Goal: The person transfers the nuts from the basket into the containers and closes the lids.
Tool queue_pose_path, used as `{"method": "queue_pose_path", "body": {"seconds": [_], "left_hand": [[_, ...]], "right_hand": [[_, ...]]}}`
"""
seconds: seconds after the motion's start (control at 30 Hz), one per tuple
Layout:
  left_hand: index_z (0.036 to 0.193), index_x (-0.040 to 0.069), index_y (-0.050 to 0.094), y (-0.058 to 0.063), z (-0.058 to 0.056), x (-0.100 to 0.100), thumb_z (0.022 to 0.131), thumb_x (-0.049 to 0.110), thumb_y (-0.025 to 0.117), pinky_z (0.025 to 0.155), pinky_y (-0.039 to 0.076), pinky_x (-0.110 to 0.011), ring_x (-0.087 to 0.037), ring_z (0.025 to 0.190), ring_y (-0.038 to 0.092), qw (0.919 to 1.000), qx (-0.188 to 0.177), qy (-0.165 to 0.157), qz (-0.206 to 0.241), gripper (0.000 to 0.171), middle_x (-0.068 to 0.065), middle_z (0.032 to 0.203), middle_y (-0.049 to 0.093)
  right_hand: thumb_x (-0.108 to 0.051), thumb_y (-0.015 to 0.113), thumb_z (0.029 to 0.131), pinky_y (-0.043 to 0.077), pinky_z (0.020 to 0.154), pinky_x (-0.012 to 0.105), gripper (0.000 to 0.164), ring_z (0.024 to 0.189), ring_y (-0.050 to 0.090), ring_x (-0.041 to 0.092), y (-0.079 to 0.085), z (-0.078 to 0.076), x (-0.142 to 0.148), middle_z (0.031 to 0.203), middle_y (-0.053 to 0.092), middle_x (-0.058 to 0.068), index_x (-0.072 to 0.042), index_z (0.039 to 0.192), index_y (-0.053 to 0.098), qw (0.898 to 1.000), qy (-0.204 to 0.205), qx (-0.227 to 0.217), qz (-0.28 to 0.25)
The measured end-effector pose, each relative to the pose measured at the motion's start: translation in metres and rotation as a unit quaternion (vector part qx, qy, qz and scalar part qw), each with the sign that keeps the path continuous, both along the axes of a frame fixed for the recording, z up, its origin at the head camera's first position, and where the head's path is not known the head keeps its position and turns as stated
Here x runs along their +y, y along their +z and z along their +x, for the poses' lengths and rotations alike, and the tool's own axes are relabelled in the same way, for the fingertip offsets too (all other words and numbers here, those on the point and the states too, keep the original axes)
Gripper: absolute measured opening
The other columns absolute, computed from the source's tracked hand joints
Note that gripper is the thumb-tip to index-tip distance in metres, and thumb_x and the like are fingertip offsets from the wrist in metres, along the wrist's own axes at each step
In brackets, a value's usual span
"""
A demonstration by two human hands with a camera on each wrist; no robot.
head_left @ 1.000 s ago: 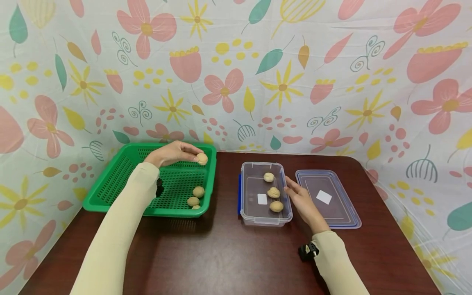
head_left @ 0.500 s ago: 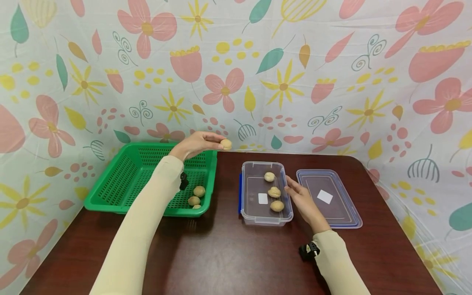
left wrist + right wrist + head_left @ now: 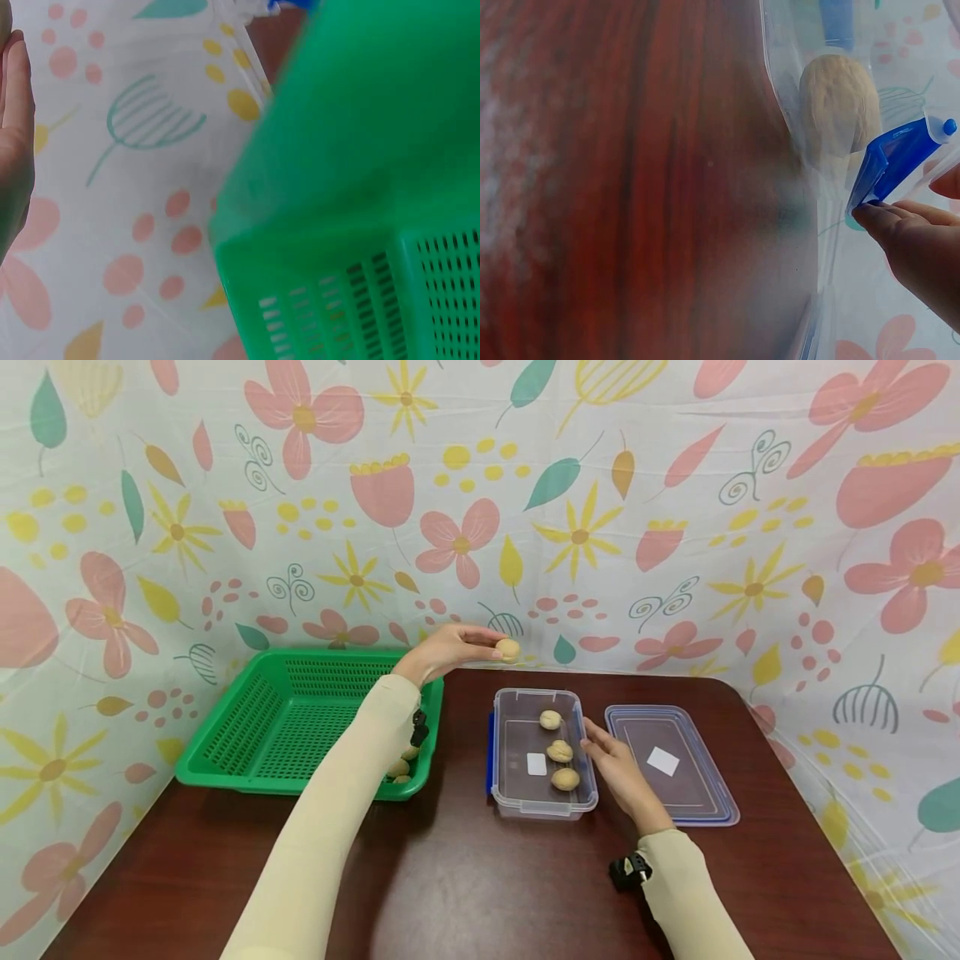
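My left hand [image 3: 450, 652] pinches a walnut [image 3: 507, 650] between thumb and fingertips, raised above the table between the basket and the container. In the left wrist view only part of the left hand [image 3: 15, 142] shows at the edge. A clear plastic container [image 3: 517, 727] holds three walnuts in a row along its right side, including a middle walnut [image 3: 559, 751]. My right hand [image 3: 618, 768] rests at the container's right wall. In the right wrist view its extended fingers touch a blue side clip [image 3: 900, 161], which hangs out from the wall.
A green perforated basket [image 3: 195, 768] stands on the left, with several walnuts [image 3: 398, 767] in its near right corner, partly behind the left sleeve. The clear lid [image 3: 693, 777] lies flat right of the container. A floral cloth [image 3: 480, 460] hangs behind the brown table [image 3: 480, 885].
My left hand has carried the walnut rightward and up, out from over the basket towards the container. The right hand and the container have stayed in place.
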State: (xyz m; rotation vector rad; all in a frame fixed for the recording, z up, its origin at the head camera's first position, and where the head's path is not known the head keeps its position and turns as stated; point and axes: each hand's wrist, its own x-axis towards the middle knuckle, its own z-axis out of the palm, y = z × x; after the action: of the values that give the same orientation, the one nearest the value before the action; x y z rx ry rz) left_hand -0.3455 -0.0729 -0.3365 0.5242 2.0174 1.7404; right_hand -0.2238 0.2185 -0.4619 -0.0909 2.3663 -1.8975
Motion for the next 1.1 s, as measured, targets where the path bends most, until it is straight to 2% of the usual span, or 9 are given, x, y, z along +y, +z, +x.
{"method": "queue_pose_path", "body": {"seconds": [0.17,0.43,0.57,0.67,0.9,1.1], "left_hand": [[0.125,0.010,0.065,0.001,0.003,0.020,0.085,0.014,0.075,0.101,0.044,-0.035,-0.021,0.110,0.061,0.9998,-0.006,-0.008,0.017,0.041,-0.007,0.119,0.066],[0.122,0.006,0.067,-0.009,0.012,0.052,0.085,0.011,0.074,0.097,0.048,-0.030,-0.020,0.107,0.064,0.9987,-0.026,-0.008,0.044,0.037,-0.009,0.116,0.067],[0.123,0.005,0.066,-0.015,0.019,0.064,0.085,0.009,0.074,0.099,0.047,-0.035,-0.020,0.105,0.065,0.9978,-0.047,0.008,0.046,0.039,-0.009,0.116,0.066],[0.120,0.005,0.068,-0.022,0.022,0.070,0.084,0.009,0.076,0.099,0.046,-0.037,-0.020,0.103,0.065,0.9978,-0.055,0.023,0.031,0.038,-0.008,0.115,0.067],[0.116,0.007,0.070,-0.042,0.028,0.078,0.080,0.009,0.080,0.090,0.052,-0.028,-0.020,0.103,0.066,0.9940,-0.087,0.061,0.025,0.038,-0.003,0.127,0.059],[0.111,0.007,0.072,-0.061,0.033,0.087,0.078,0.008,0.081,0.090,0.052,-0.032,-0.018,0.096,0.068,0.9914,-0.090,0.094,0.016,0.034,-0.004,0.110,0.068]], "right_hand": [[-0.010,0.039,0.104,0.015,0.116,0.048,0.051,0.144,0.017,0.035,-0.001,-0.001,0.001,0.157,0.019,0.020,0.002,0.151,0.022,1.000,0.001,0.003,-0.002],[-0.011,0.040,0.104,0.016,0.116,0.047,0.052,0.144,0.017,0.034,-0.001,-0.002,0.001,0.157,0.020,0.018,0.001,0.151,0.023,1.000,-0.002,0.003,0.004],[-0.010,0.040,0.104,0.016,0.116,0.047,0.052,0.144,0.017,0.034,-0.002,-0.003,0.001,0.157,0.019,0.018,0.001,0.151,0.023,1.000,-0.002,0.007,0.003],[-0.010,0.040,0.104,0.015,0.116,0.048,0.052,0.144,0.016,0.035,0.001,-0.002,0.001,0.157,0.019,0.019,0.003,0.151,0.022,1.000,0.000,0.006,-0.002],[-0.010,0.040,0.104,0.015,0.116,0.048,0.052,0.144,0.016,0.035,-0.001,-0.002,0.002,0.157,0.019,0.019,0.002,0.151,0.023,1.000,-0.001,0.006,0.001],[-0.010,0.040,0.104,0.015,0.117,0.047,0.052,0.144,0.015,0.035,-0.001,-0.001,0.001,0.157,0.019,0.019,0.002,0.151,0.023,1.000,-0.002,0.005,-0.001]]}}
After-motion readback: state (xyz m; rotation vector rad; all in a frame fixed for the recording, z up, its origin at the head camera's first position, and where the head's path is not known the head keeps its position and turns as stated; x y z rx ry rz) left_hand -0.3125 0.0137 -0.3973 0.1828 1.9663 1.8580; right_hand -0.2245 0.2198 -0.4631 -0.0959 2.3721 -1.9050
